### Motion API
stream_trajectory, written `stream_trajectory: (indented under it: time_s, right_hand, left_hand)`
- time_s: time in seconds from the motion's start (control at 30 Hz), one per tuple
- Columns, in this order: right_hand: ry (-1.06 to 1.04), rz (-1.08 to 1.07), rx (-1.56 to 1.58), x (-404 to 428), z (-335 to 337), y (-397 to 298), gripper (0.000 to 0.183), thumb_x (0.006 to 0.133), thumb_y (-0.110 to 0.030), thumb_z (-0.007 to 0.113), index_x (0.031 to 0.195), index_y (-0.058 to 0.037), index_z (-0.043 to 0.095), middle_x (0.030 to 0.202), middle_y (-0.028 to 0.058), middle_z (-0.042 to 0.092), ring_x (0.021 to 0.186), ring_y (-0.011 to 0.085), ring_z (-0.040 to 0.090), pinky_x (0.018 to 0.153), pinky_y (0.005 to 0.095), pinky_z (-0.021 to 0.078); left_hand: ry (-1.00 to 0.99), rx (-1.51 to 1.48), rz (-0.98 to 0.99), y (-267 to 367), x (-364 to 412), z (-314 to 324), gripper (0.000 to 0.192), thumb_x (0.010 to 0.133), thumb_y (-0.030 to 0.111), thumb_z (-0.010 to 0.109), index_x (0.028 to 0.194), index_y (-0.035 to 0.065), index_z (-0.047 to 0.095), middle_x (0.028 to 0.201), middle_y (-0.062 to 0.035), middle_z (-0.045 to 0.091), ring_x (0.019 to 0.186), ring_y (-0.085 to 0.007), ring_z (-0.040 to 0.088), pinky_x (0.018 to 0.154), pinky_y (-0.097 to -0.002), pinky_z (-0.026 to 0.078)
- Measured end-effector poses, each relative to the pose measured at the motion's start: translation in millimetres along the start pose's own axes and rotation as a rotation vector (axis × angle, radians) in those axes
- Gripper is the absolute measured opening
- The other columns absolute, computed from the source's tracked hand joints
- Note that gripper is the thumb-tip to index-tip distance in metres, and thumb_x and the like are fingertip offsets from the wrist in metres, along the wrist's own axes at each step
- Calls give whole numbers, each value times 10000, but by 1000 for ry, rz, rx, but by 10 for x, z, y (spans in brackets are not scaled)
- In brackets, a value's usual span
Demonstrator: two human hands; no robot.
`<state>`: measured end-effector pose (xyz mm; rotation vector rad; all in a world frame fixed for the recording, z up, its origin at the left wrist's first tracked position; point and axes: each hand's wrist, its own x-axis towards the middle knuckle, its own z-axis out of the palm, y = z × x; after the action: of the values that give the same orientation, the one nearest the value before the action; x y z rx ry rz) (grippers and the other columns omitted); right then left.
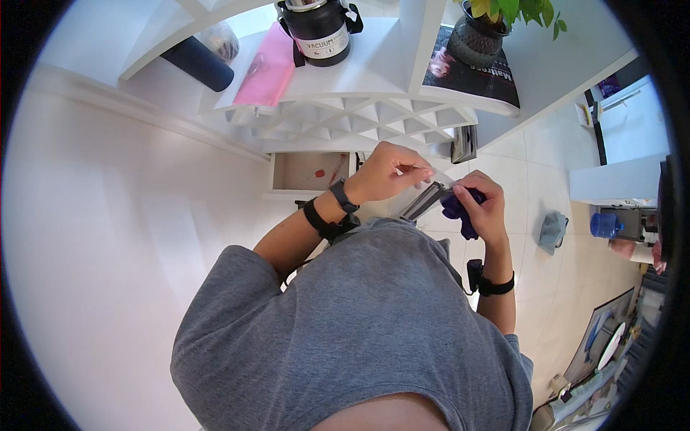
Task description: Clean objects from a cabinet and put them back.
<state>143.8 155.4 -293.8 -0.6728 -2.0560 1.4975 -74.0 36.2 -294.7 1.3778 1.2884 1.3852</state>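
My left hand [389, 171], with a dark band at the wrist, pinches the end of a thin clear strip [443, 178] between thumb and fingers. The strip runs across to my right hand [480, 202], which grips a dark purple item [464, 211]; its exact kind cannot be told. Both hands are raised in front of the chest, a short way apart. Behind and below my left wrist, a white drawer [302, 171] stands pulled out, with a small red thing [319, 173] and a thin reddish item inside.
A white shelf with lattice [377, 116] stands ahead, bearing a black vacuum flask [318, 35], a pink folder [268, 70], a dark cylinder [199, 63] and a potted plant's vase [477, 40] on a magazine [474, 81]. A blue-grey bag [553, 231] lies on the floor at right.
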Motion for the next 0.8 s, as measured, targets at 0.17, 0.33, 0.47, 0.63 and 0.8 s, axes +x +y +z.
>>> stream_trajectory:
  time_s: [0.17, 0.33, 0.47, 0.63, 0.8]
  right_hand:
    - [50, -84, -57, -11, 76, 3, 69, 839, -39, 701, 861, 11, 659, 785, 84, 619, 715, 177, 581, 671, 291, 464]
    - [42, -157, -200, -25, 136, -94, 76, 820, -19, 688, 820, 20, 623, 764, 111, 592, 687, 224, 575, 645, 307, 460]
    - [44, -177, -216, -36, 197, -145, 80, 811, -17, 691, 815, 20, 619, 761, 113, 591, 679, 231, 573, 640, 310, 459]
    - [83, -152, -197, -53, 229, -119, 94, 800, -30, 713, 793, 16, 632, 752, 107, 599, 678, 220, 585, 627, 304, 462]
    - [49, -159, -182, -74, 261, -123, 79, 795, -31, 724, 809, 10, 658, 766, 96, 612, 688, 206, 594, 632, 297, 472]
  left_hand:
    - [62, 3, 14, -41, -19, 106, 105, 901, 63, 664, 927, -24, 715, 808, -91, 713, 705, -124, 686, 620, -234, 536]
    - [-49, 126, -5, 29, 15, 28, 81, 896, 56, 670, 925, -12, 701, 845, -73, 711, 737, -117, 679, 684, -242, 536]
    - [-34, 145, -17, 87, 41, 65, 77, 866, 56, 699, 893, -15, 689, 817, -83, 705, 714, -111, 667, 656, -251, 526]
    - [52, 67, 33, 66, -4, 68, 85, 857, 64, 705, 880, -11, 674, 757, -93, 689, 676, -127, 661, 618, -272, 523]
    - [-66, 359, 28, 119, -28, 23, 67, 858, 65, 701, 887, 8, 680, 825, -99, 703, 758, -172, 681, 662, -287, 537]
